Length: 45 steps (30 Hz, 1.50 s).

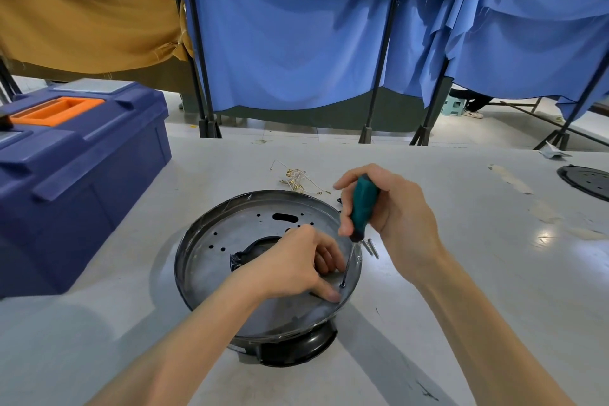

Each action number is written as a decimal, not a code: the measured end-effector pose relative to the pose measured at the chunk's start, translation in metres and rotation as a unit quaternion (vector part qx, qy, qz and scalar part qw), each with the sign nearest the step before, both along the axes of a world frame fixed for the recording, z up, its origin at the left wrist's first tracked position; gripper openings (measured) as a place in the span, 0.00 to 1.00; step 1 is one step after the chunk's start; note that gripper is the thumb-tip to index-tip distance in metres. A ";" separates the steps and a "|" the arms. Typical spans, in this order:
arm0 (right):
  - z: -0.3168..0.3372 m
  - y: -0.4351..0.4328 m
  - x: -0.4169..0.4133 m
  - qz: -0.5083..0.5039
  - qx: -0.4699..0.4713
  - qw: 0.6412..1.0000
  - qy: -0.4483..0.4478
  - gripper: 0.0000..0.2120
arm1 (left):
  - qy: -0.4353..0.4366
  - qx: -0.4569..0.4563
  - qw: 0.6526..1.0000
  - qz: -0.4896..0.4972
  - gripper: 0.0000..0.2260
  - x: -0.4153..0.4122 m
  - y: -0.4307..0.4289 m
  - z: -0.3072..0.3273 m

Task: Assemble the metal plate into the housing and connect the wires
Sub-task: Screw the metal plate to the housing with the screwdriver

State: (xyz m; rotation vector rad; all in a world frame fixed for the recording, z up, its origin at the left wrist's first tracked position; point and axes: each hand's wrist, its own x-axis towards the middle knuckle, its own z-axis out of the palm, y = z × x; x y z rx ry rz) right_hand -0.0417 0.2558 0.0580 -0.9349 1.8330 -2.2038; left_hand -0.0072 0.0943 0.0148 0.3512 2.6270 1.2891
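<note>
Backdrop: blue curtains (296, 43) on black stands, with a tan cloth (82, 10) hung to their left. Grey tabletop (99, 323) in front of me, carrying all items below.

1. Housing (296, 349): black, round, in the middle of the tabletop, directly under both my hands.
2. Metal plate (224, 241): grey disc with punched holes and a central opening, seated in the top of the housing.
3. Left hand (296, 264): lying on the plate, over the right half of the housing. Thumb stretched flat and pressed on the plate near its rim; fingers curled under. Whether they grip anything I cannot tell.
4. Right hand (389, 208): above the housing's right edge, fingers wrapped tightly round the screwdriver (362, 204).
5. Screwdriver: teal handle, tilted; shaft slopes down to the plate, and the tip meets the plate at a screw (342, 285), just beside my left thumb.
6. Loose screws (371, 245): on the tabletop just right of the housing, below my right hand.
7. Wires (296, 176): pale bundle with small terminals, just behind the housing, untouched by either hand.
8. Toolbox (82, 181): blue with an orange handle, lid down, well left of the housing.
9. Black disc (586, 180): perforated, far right of the housing, cut off by the picture's edge.
</note>
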 end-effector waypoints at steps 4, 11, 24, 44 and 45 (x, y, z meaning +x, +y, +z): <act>0.017 0.020 -0.003 0.052 0.085 0.992 0.074 0.14 | 0.001 0.006 1.000 -0.006 0.15 0.000 -0.001 0.000; 0.031 0.027 0.006 -0.078 0.147 0.968 0.186 0.15 | -0.009 0.032 0.999 -0.011 0.13 -0.001 -0.004 -0.001; 0.012 -0.015 0.017 -0.373 0.199 0.824 0.378 0.17 | 0.033 0.116 0.992 -0.025 0.15 0.006 0.010 0.010; 0.031 0.005 0.012 -0.234 0.254 0.893 0.290 0.11 | 0.010 0.214 0.975 -0.052 0.23 0.007 0.007 0.010; 0.028 0.002 0.012 -0.249 0.252 0.889 0.291 0.14 | 0.015 0.219 0.974 -0.054 0.23 0.007 0.007 0.009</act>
